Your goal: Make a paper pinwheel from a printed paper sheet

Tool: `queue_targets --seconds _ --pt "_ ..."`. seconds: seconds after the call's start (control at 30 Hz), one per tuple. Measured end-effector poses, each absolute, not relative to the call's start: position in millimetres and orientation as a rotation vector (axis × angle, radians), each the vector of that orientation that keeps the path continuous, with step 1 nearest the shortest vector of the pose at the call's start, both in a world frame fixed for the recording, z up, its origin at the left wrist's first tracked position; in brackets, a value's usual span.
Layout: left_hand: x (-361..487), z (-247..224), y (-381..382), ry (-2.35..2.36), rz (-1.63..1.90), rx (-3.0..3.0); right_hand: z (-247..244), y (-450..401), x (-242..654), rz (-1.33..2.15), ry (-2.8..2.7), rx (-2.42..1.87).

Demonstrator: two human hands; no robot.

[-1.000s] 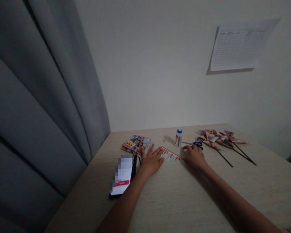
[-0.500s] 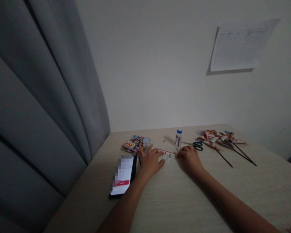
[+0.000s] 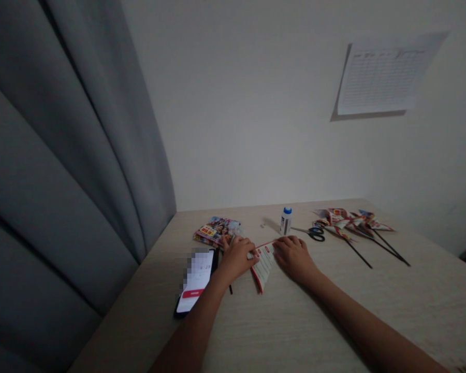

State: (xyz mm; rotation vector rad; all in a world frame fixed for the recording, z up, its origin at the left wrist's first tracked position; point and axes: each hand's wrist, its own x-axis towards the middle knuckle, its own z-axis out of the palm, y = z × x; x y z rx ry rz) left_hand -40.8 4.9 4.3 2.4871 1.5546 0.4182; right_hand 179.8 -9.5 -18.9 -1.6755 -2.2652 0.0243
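A printed paper [image 3: 264, 261], white with red edges and folded into a triangle, lies on the table with one point toward me. My left hand [image 3: 238, 257] pinches its left corner, thumb and fingers closed. At the opposite corner, my right hand [image 3: 295, 254] has its curled fingers on the paper; its fingertips are partly hidden. Just behind my right hand stands a white glue bottle [image 3: 286, 223] with a blue cap. Scissors [image 3: 316, 233] with black handles lie to its right. Beside my left wrist is a dark stick [image 3: 230, 289], mostly covered by the hand.
A phone [image 3: 194, 285] with a lit screen lies left of my left forearm. Behind it sits a stack of colourful printed leaflets [image 3: 215, 230]. Several paper pinwheels [image 3: 341, 220] on black sticks lie at the right. The wall [image 3: 248, 129] borders the table's back, a grey curtain [image 3: 101, 129] its left.
The paper has turned so that a point now faces me. My left hand has gone from spread fingers to a pinch on it. My right hand has shifted slightly left.
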Motion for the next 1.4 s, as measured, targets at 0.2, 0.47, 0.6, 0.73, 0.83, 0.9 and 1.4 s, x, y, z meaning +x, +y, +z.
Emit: queue_targets --seconds 0.2,0.47,0.6,0.73,0.83,0.9,1.4 --pt "-39.1 9.6 0.4 1.478 0.328 2.549 -20.8 -2.6 180.1 0.074 -2.221 -1.598" --pt "-34.0 6.3 -5.9 1.508 0.295 2.582 -21.9 -2.8 189.8 0.311 -2.188 -1.447" --pt "-37.7 0.4 -7.1 1.489 0.307 2.587 -22.6 -3.3 189.5 0.367 -2.168 -1.49" --pt "-41.8 -8.4 -5.8 1.527 0.252 2.587 -22.6 -0.4 186.5 0.324 -2.133 -1.629" --pt "-43.1 -14.1 -4.6 1.561 0.26 2.591 -22.0 1.9 183.7 0.287 -2.126 -1.67" --pt "-43.4 -15.9 -4.4 1.579 0.256 2.587 -21.7 3.3 180.9 0.27 -2.115 -1.711" --pt "-43.9 -12.8 -2.7 1.58 0.163 2.478 -21.2 3.2 162.6 0.076 -2.05 -1.97"
